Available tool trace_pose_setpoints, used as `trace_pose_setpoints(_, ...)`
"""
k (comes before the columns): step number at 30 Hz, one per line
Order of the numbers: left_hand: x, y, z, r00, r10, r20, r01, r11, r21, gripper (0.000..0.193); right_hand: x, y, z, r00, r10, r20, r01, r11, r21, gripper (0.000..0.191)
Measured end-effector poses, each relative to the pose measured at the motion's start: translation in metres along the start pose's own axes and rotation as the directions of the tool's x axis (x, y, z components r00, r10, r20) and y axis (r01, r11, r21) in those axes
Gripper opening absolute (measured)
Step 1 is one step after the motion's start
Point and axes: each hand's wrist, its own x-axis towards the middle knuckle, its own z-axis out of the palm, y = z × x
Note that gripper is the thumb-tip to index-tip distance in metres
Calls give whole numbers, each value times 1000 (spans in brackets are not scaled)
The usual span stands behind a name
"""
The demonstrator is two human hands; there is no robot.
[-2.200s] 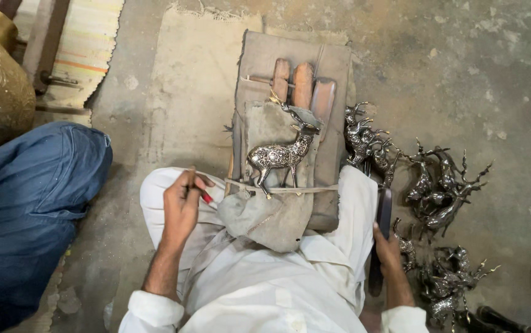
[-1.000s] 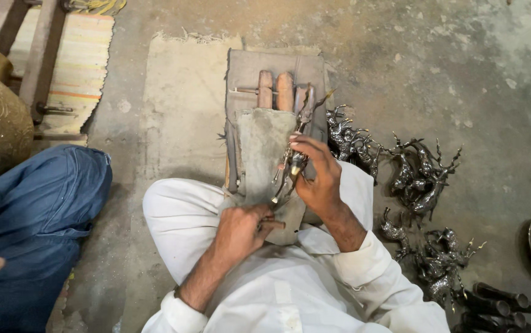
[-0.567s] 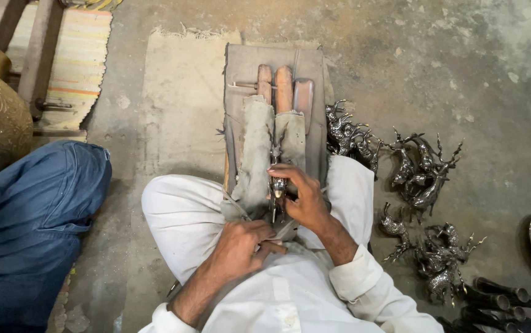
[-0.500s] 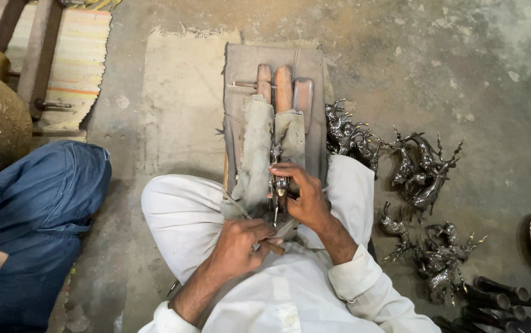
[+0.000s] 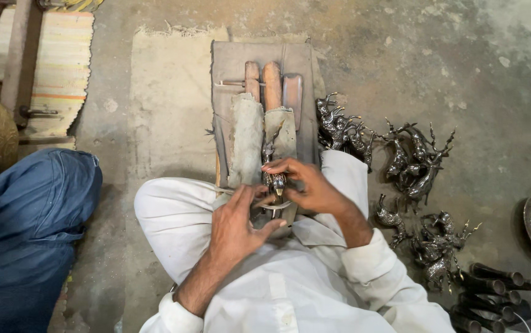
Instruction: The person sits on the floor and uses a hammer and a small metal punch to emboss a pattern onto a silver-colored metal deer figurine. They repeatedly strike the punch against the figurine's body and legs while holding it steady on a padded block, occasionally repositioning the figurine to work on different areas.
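The right hand (image 5: 312, 188) grips a small metal deer figure (image 5: 273, 176) lying lengthwise away from the body on the cloth-wrapped block (image 5: 247, 139), while the left hand (image 5: 236, 219), just below, closes on a thin tool (image 5: 276, 206) touching it.

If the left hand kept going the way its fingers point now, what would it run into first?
The left hand points up and right, toward the small metal deer figure that the right hand grips. It would likely meet that figure first, then the right hand's fingers. It may already be touching; depth is unclear.
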Motion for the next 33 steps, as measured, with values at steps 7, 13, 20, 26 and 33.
trace_pose_setpoints(7,5,5,-2,989,-124,83,126,992,-20,66,-10,-10,-15,987,-22,161,-8,983,184,62)
trace_pose_setpoints(13,11,-6,-15,988,-144,57,150,984,-101,40,-34,10,-16,982,75,-174,-54,991,122,50)
trace_pose_setpoints(20,17,-29,-28,980,-193,49,198,914,-355,19,-97,55,-61,661,397,-637,-334,916,224,28)
trace_pose_setpoints(26,39,-40,-17,900,-410,148,376,558,-739,30,-156,86,-51,384,454,-804,-724,689,44,23)
trace_pose_setpoints(33,47,-36,-6,915,-344,212,387,592,-707,38,-183,92,-2,369,490,-790,-926,265,-269,63)
